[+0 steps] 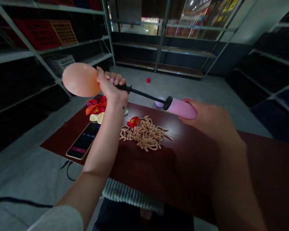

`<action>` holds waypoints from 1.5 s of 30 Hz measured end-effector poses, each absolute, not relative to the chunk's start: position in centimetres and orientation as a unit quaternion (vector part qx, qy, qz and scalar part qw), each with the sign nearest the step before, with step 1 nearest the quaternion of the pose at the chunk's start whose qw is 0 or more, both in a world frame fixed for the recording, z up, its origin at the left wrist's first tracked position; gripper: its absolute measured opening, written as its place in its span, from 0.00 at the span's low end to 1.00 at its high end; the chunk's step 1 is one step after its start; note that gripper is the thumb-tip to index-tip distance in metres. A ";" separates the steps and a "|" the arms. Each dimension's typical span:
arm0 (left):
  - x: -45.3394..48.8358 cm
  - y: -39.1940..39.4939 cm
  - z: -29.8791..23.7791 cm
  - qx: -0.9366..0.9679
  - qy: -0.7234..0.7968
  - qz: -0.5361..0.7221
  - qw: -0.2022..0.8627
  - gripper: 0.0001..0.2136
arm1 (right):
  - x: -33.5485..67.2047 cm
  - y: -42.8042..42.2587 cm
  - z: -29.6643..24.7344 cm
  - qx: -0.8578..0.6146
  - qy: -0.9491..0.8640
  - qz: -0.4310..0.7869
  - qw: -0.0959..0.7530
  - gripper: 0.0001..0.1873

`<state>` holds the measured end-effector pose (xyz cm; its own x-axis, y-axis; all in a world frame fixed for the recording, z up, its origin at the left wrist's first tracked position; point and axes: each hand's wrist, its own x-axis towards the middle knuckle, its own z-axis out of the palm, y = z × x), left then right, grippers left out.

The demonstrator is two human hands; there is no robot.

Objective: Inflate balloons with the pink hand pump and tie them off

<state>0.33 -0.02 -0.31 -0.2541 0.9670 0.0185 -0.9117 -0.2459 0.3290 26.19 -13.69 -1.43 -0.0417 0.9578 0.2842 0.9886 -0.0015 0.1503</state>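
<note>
My left hand [112, 85] is closed around the neck of an inflated peach-coloured balloon [79, 79], where it meets the black end of a hand balloon pump. My right hand [207, 120] grips the pump's pink barrel [183, 108] at its far end. A black rod [146, 94] runs extended between the two halves of the pump. Both hands are raised above a dark red-brown table [183, 166]. Below the pump lies a pile of tan, noodle-like strands [148, 133], with a small red and yellow piece [134, 121] on it.
A phone [83, 141] lies on the table's left, near red and orange wrapper-like items [96, 106] and pale round pieces [97, 117]. A round lilac object [160, 102] shows behind the table edge. A small red ball-like thing [148, 80] rests on the floor. Metal shelves [135, 45] surround the area.
</note>
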 end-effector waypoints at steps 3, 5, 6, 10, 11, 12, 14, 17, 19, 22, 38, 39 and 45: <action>0.4 -0.1 -0.4 0.114 0.150 0.770 0.610 0.28 | 26.2 -13.9 -1.2 -0.678 -0.715 -0.165 0.035 0.24; 0.6 -0.4 -0.3 0.112 0.143 0.771 0.610 0.28 | 26.2 -14.1 -0.9 -0.677 -0.714 -0.177 0.031 0.23; 0.8 -0.6 -0.2 0.107 0.130 0.775 0.609 0.28 | 26.2 -14.2 -0.7 -0.679 -0.711 -0.183 0.026 0.23; 2.1 -1.2 -0.1 0.093 0.094 0.768 0.627 0.25 | 25.8 -14.5 -0.3 -0.674 -0.711 -0.201 0.004 0.19; 2.5 -1.3 -0.3 0.097 0.090 0.760 0.636 0.24 | 25.7 -14.6 -0.3 -0.671 -0.712 -0.207 0.004 0.19; 3.0 -1.4 -0.5 0.103 0.085 0.752 0.645 0.23 | 25.5 -14.6 -0.3 -0.669 -0.712 -0.213 0.004 0.19; 3.9 -1.5 -1.2 0.112 0.068 0.738 0.662 0.22 | 25.0 -14.7 -0.6 -0.663 -0.715 -0.222 0.005 0.21; 5.5 -1.9 -2.3 0.124 0.044 0.708 0.693 0.22 | 23.9 -14.7 -1.0 -0.653 -0.720 -0.234 0.019 0.20; 6.5 -2.3 -2.7 0.134 0.040 0.689 0.711 0.23 | 23.1 -14.7 -1.4 -0.646 -0.725 -0.238 0.033 0.17; 7.4 -2.9 -2.8 0.141 0.058 0.680 0.717 0.26 | 22.3 -14.4 -2.2 -0.640 -0.730 -0.231 0.061 0.14; 2.7 -1.4 -0.3 0.134 0.092 0.751 0.639 0.27 | 23.5 -12.6 -4.2 -0.603 -0.720 -0.296 0.174 0.15; 2.1 -1.2 -0.3 0.130 0.091 0.756 0.635 0.27 | 23.9 -12.6 -4.0 -0.606 -0.719 -0.295 0.170 0.14; -0.5 -0.2 -0.3 0.118 0.075 0.774 0.617 0.26 | 25.5 -13.3 -2.0 -0.636 -0.731 -0.211 0.131 0.16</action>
<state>-0.53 -0.16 -0.28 -0.2108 0.9733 0.0904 -0.9377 -0.2275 0.2625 25.48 -13.34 -1.95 -0.1563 0.8743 0.4596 0.9847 0.1017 0.1415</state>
